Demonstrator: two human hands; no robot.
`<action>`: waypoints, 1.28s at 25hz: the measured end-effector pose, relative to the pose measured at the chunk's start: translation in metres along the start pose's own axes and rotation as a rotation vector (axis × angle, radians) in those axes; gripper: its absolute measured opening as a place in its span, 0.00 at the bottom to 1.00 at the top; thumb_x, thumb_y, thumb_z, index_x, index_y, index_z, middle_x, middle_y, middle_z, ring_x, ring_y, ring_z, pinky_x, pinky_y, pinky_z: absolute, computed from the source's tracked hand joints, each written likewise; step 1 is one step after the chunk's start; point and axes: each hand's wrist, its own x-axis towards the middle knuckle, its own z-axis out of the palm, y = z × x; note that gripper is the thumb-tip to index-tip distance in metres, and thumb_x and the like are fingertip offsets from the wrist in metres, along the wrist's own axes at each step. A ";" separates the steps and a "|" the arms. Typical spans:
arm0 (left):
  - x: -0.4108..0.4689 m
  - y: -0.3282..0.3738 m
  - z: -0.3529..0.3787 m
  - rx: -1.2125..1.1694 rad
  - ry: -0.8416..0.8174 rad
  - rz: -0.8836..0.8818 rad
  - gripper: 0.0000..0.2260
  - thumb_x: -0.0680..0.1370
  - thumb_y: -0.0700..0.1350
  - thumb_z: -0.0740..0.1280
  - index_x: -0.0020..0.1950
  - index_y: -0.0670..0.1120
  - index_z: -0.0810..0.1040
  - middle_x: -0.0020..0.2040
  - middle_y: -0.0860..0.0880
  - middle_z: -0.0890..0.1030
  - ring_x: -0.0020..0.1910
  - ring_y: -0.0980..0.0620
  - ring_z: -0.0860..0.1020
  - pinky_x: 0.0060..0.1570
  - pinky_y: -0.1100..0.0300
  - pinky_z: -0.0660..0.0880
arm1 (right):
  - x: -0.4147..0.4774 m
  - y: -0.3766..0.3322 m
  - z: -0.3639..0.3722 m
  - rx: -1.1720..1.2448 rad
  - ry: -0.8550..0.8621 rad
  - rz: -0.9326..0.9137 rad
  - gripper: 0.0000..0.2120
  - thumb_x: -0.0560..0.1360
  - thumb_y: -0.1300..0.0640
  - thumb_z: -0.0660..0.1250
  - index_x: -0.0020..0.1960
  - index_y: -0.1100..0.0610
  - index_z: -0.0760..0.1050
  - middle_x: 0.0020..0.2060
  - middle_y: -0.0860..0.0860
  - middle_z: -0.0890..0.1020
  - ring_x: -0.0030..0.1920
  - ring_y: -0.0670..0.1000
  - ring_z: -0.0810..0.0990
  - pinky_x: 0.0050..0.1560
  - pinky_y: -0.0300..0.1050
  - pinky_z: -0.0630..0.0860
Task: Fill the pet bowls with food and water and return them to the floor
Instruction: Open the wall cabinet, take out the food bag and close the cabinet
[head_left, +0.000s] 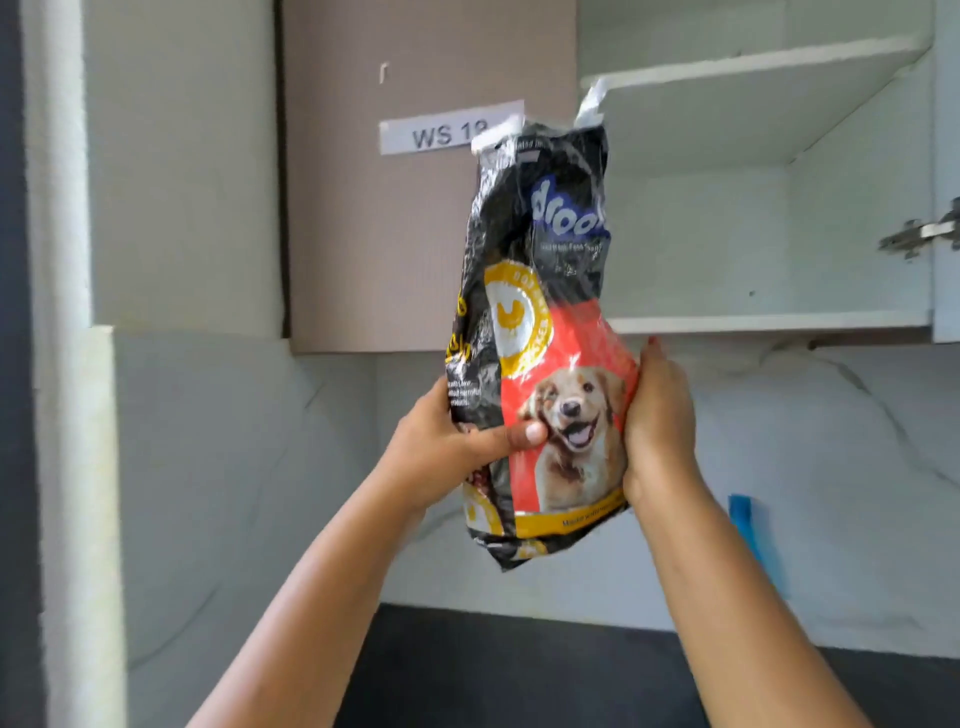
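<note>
left hand (447, 447) – clamped on bag's left side, thumb across front | right hand (657, 421) – wrapped round its right edge | dog food bag (545, 332) – upright, held aloft before open cupboard (769, 208) | dark desk (519, 670) below

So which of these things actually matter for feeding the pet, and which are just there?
Part of the job:
- dog food bag, upright, held at its lower half
- left hand and right hand, gripping its sides

Just there:
- open cupboard, shelves bare where visible
- paper label on the closed door
- dark counter
- blue thing on the wall, unclear what

No bowls in view.
</note>
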 end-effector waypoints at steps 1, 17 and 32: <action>-0.017 -0.013 -0.013 0.023 0.014 -0.046 0.35 0.54 0.59 0.82 0.58 0.56 0.76 0.53 0.53 0.85 0.52 0.50 0.83 0.55 0.47 0.78 | -0.019 0.018 0.011 0.009 0.002 0.084 0.33 0.67 0.27 0.47 0.50 0.51 0.77 0.51 0.48 0.81 0.55 0.56 0.78 0.64 0.60 0.69; -0.207 -0.182 -0.050 0.227 0.284 -0.556 0.30 0.58 0.56 0.82 0.55 0.62 0.72 0.48 0.60 0.82 0.51 0.50 0.81 0.51 0.58 0.78 | -0.209 0.214 0.050 -0.136 -0.231 0.603 0.18 0.81 0.42 0.53 0.42 0.51 0.74 0.45 0.52 0.82 0.50 0.56 0.81 0.59 0.59 0.75; -0.245 -0.298 -0.091 0.240 0.451 -0.757 0.36 0.59 0.52 0.82 0.64 0.56 0.71 0.49 0.62 0.80 0.46 0.66 0.77 0.49 0.69 0.75 | -0.255 0.303 0.116 -0.177 -0.641 0.849 0.21 0.80 0.38 0.51 0.59 0.48 0.76 0.50 0.48 0.82 0.50 0.50 0.81 0.47 0.44 0.74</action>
